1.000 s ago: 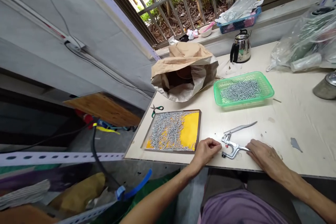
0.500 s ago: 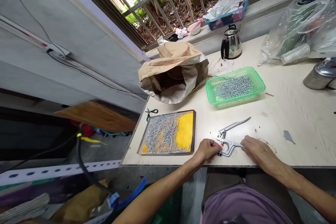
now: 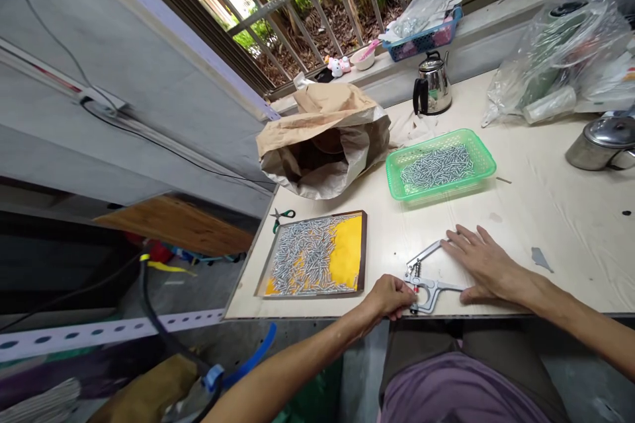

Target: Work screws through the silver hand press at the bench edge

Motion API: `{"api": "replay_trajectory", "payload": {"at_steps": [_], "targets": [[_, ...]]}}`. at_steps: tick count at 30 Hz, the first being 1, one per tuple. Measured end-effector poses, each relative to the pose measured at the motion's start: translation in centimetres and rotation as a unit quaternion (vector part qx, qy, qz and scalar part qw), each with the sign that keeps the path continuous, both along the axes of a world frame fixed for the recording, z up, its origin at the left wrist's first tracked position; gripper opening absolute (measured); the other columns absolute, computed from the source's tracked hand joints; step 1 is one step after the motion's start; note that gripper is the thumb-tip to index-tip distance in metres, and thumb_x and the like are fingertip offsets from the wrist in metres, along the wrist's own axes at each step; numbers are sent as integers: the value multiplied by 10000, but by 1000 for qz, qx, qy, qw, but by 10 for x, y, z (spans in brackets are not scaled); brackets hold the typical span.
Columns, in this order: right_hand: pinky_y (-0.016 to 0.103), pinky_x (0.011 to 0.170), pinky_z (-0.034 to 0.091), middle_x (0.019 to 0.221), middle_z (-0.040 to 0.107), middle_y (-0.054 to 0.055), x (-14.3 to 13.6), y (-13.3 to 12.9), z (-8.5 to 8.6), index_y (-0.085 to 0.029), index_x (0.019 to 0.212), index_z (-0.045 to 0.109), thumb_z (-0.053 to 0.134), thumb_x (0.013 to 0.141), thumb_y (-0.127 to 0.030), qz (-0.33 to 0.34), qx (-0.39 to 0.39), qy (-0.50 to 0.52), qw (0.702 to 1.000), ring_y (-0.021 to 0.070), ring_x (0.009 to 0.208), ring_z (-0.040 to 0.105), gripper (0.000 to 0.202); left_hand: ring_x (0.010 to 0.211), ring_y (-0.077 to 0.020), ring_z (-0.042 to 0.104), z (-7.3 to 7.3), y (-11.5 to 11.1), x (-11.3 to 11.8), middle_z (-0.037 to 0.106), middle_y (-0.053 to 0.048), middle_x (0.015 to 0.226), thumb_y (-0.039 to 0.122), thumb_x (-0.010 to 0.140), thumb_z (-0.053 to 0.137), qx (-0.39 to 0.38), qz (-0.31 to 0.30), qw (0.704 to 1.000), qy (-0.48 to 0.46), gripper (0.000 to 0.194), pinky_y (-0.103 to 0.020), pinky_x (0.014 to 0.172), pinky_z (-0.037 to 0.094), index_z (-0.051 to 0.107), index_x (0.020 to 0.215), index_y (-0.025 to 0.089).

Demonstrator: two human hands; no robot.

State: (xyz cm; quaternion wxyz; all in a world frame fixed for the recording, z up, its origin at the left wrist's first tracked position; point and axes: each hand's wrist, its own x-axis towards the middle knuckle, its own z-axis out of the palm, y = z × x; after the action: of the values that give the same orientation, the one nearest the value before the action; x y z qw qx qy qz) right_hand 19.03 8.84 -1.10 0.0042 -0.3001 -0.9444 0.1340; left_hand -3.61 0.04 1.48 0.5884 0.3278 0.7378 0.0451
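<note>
Got silver metal plier-type hand tool (image 3: 435, 287) flat on pale wood-look bench (image 3: 546, 211), right by near edge. Have hands apart from ea. other, both at tool. Pinching w/ L hand (image 3: 389, 297) at tool's nose end, fingertips tog; can't tell if gripping a small pc or just the nose. Got R hand (image 3: 489, 271) spread wide, palm down, fingers at upper handle's end, thumb beside lower handle's tip, not clamped on anything.

Re progress: judging squeeze not done yet, given handles wide apart. Can't confirm any pc seated in nose, too small to see. See loads of short silver metal pins (image 3: 302, 261) heaped in shallow rectangular yellow-floored tray (image 3: 350, 254), near bench's near L corner, w/ yellow showing along R rim. See similar silver pins (image 3: 436, 168) in green perforated plastic basket (image 3: 397, 162), farther from near edge. Can't tell finished from raw, so can't count done vs left; prob mid-batch, given heaps in both. Also see crumpled brown paper bag (image 3: 372, 145) at bench's L edge, plus green-handled scissors (image 3: 284, 215) by tray's far L corner, prob not in play.
</note>
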Motion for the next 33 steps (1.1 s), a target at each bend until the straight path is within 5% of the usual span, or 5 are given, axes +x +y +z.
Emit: {"api": "replay_trajectory", "payload": {"at_steps": [13, 17, 21, 25, 33], "targets": [[587, 964, 305, 1144, 611, 162, -4, -13, 17, -141, 1314, 468, 740, 627, -458, 0, 33, -6, 999, 337, 1037, 534, 804, 352, -65, 395, -3, -10, 1, 430, 72, 391, 379, 664, 684, 32, -5, 999, -21, 321, -193, 391, 296, 493, 521, 165], [532, 933, 340, 1106, 616, 156, -5, -15, 17, -133, 1243, 515, 768, 600, -435, -2, 39, -11, 999, 319, 997, 536, 754, 454, -108, 493, 2, -15, -1, 476, 41, 470, 344, 768, 612, 75, -85, 992, 56, 290, -224, 474, 379, 531, 563, 156], [473, 877, 386, 1028, 618, 136, -7, -18, 20, -135, 1154, 554, 790, 589, -387, -8, 34, -7, 999, 296, 953, 539, 661, 867, -210, 597, 7, -17, 9, 638, -49, 875, 286, 793, 638, 317, -229, 895, 213, 151, -313, 743, 477, 637, 883, 164], [432, 837, 420, 981, 610, 120, -7, -21, 22, -125, 1101, 568, 805, 586, -299, -21, 14, 1, 1000, 283, 934, 539, 593, 1112, -289, 509, -2, 2, 29, 557, -126, 1215, 308, 740, 727, 451, -369, 786, 207, 533, -431, 925, 450, 506, 1202, 161], [365, 743, 447, 1037, 596, 129, 5, -29, 21, -104, 1162, 532, 784, 629, -264, -47, 10, 7, 999, 271, 909, 522, 611, 1002, -283, 510, -2, 32, 42, 543, -151, 1118, 390, 795, 664, 428, -486, 742, 175, 640, -410, 851, 463, 389, 1285, 85]]}}
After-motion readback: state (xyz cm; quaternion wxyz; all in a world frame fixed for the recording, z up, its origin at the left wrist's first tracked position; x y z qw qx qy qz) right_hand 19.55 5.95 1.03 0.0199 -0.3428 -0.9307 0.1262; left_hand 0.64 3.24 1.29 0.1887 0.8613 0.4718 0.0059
